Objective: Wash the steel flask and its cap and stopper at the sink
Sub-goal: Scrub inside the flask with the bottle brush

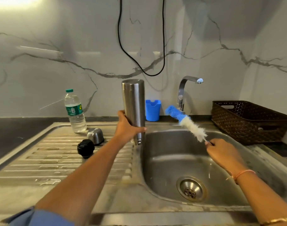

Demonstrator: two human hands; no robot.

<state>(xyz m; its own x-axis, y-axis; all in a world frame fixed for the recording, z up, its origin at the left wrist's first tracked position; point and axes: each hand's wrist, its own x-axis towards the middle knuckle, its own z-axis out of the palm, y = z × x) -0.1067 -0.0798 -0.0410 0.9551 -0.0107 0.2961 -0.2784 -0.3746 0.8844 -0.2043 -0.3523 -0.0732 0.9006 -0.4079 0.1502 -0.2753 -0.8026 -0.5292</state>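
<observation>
In my left hand (126, 128) the flask (133, 101) stands over the basin's (164, 163) left rim. My right hand (221, 151) holds the brush (187, 122) above the basin. Cap (96, 135) and stopper (85, 148) lie left on the drainboard (41, 162), bottle (75, 111) behind them. Tap (182, 95) behind the basin, basket (247, 123) to its right.

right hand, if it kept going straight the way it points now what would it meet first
Probably the tap: the right hand points up-left along the bottle brush, whose blue tip overlaps the tap's stem. The blue holder sits just beyond; depth is unclear.
</observation>
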